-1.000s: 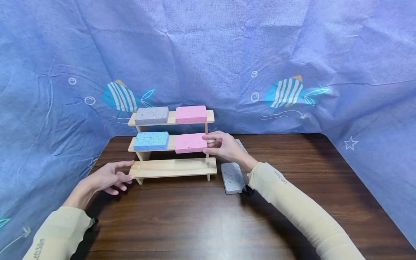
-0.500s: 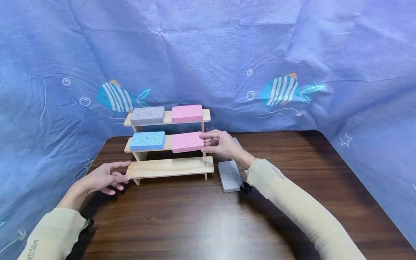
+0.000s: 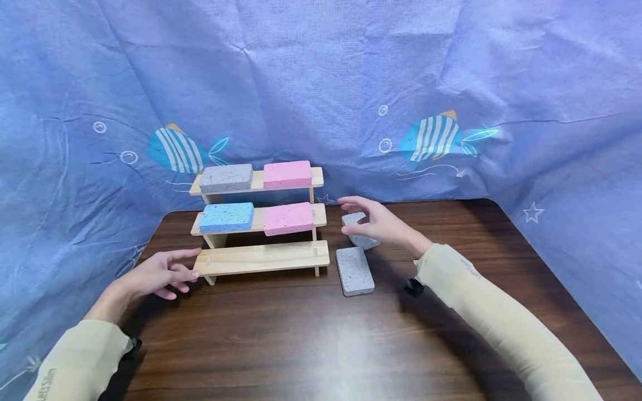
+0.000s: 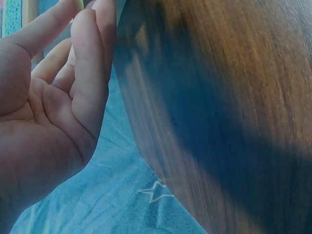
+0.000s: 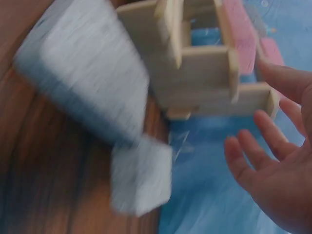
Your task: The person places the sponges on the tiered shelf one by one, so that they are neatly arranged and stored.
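A three-step wooden display rack stands left of centre in the head view. My left hand pinches the left end of its lowest board between thumb and forefinger, the other fingers hanging loose below. Its middle board carries a blue sponge and a pink sponge. To the right of the rack, my right hand holds nothing, fingers spread, over a grey sponge that it partly hides. A nearer grey sponge lies flat on the table; both grey ones are blurred in the right wrist view.
On the rack's top board sit another grey sponge and a pink sponge. The dark wooden table ends at a blue fish-print cloth behind and at the sides.
My right hand has let go of the pink sponge on the middle board and moved right, over the farther grey sponge. The left hand keeps its place on the rack.
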A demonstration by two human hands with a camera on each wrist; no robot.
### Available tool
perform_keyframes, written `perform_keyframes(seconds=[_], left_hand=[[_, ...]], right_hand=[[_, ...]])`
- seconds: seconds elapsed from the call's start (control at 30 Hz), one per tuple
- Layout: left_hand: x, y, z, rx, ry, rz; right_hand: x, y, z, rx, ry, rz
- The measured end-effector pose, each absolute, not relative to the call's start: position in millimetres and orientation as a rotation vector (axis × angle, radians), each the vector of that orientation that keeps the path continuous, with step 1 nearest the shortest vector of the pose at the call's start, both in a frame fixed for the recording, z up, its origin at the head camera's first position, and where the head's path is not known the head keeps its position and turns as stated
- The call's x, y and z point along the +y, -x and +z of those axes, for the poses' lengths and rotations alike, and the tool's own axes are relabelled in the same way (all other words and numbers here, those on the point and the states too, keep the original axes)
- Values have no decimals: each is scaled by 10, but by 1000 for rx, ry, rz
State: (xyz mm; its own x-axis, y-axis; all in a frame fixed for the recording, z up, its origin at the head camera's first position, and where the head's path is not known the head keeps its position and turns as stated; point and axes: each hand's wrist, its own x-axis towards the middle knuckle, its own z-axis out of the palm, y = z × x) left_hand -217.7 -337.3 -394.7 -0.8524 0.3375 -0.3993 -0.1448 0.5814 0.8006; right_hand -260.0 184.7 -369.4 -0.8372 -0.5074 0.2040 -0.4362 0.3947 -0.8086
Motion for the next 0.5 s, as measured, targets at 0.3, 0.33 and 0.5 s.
perform_keyframes(seconds=[0.3,0.33,0.5], left_hand=[[-3362,2171,-3978,2252,-103,1275],[-3367,2172,-3977,2250,-98,1278],[-3384,2165,-3983,2248,-86,1284]], right_hand=[[2300,2518,-4153,2779,844,-1149],[2324,2518,-4195,2795,841,-1127],[2407,2567,-4368,2857,843,-1041]])
